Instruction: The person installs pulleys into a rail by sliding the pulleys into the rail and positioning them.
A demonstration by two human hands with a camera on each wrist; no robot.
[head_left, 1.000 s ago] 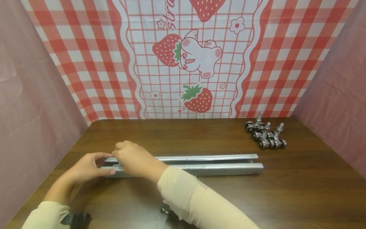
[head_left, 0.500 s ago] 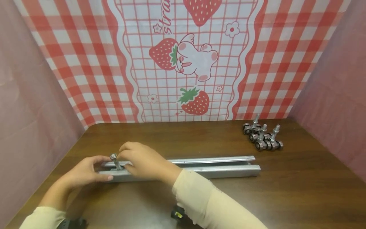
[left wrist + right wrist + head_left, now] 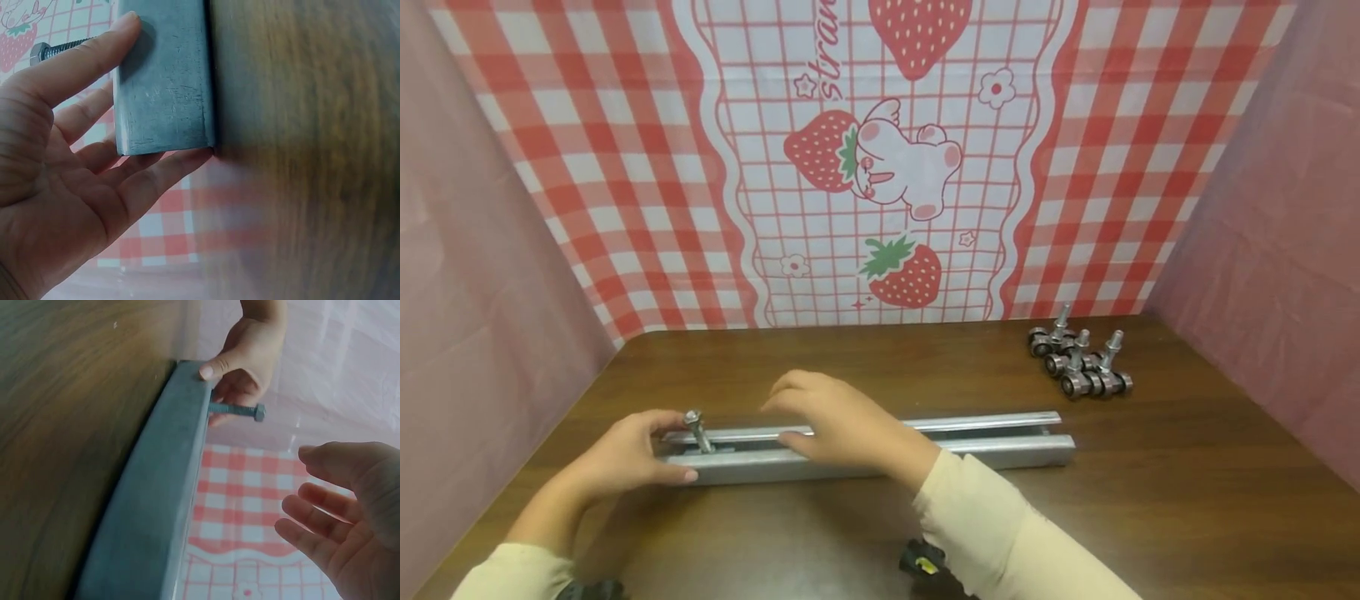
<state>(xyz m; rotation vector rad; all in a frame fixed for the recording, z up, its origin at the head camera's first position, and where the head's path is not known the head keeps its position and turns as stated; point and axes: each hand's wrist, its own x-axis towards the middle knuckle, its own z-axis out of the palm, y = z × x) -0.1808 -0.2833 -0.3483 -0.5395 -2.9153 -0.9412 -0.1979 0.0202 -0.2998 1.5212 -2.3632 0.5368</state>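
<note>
A long metal channel rail [image 3: 880, 458] lies across the table, its slot facing up. My left hand [image 3: 625, 450] holds its left end, thumb on the near wall and fingers behind; in the left wrist view the thumb [image 3: 94, 62] presses the flat side and fingertips reach the end edge. Out of the slot near that end rises a hex-head bolt [image 3: 698, 432], leaning slightly left, its threaded shank [image 3: 231, 409] plain in the right wrist view. What it is fixed to inside the rail is hidden. My right hand [image 3: 842, 421], fingers loosely spread and holding nothing, hovers over the rail right of the bolt.
Several roller trolleys [image 3: 1078, 362] with upright bolts stand grouped at the table's back right. A red-checked strawberry cloth [image 3: 902, 167] hangs behind the wooden table [image 3: 820, 358], with pink curtains [image 3: 1262, 208] at both sides.
My right hand has let go of the bolt and drawn away to the right along the rail. The bolt, hidden earlier, now shows upright in the slot. My left hand keeps its hold.
</note>
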